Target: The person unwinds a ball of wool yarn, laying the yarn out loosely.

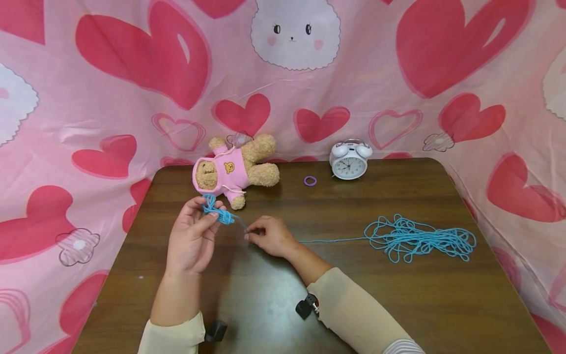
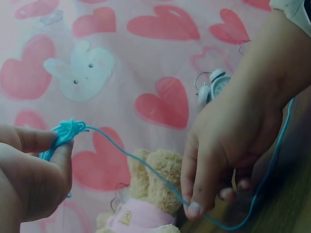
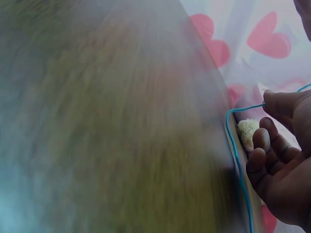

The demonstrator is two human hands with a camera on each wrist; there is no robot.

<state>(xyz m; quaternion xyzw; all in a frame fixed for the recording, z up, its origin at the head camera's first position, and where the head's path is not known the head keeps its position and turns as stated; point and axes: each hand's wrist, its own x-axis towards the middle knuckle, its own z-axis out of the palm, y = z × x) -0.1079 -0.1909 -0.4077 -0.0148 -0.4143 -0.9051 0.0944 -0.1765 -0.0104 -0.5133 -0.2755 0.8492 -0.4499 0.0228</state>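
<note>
My left hand pinches a small wound bundle of blue yarn between thumb and fingers, held up over the left part of the table. In the left wrist view the bundle shows a strand leading off to the right. My right hand pinches that strand between thumb and forefinger, a short way right of the bundle. From there the yarn runs over the table to a loose, looped pile of blue yarn at the right. In the right wrist view the strand hangs down from the right hand's fingertips.
A teddy bear in a pink hoodie lies at the table's back left, just beyond the left hand. A purple ring and a white alarm clock are at the back. Heart-patterned cloth surrounds the brown table.
</note>
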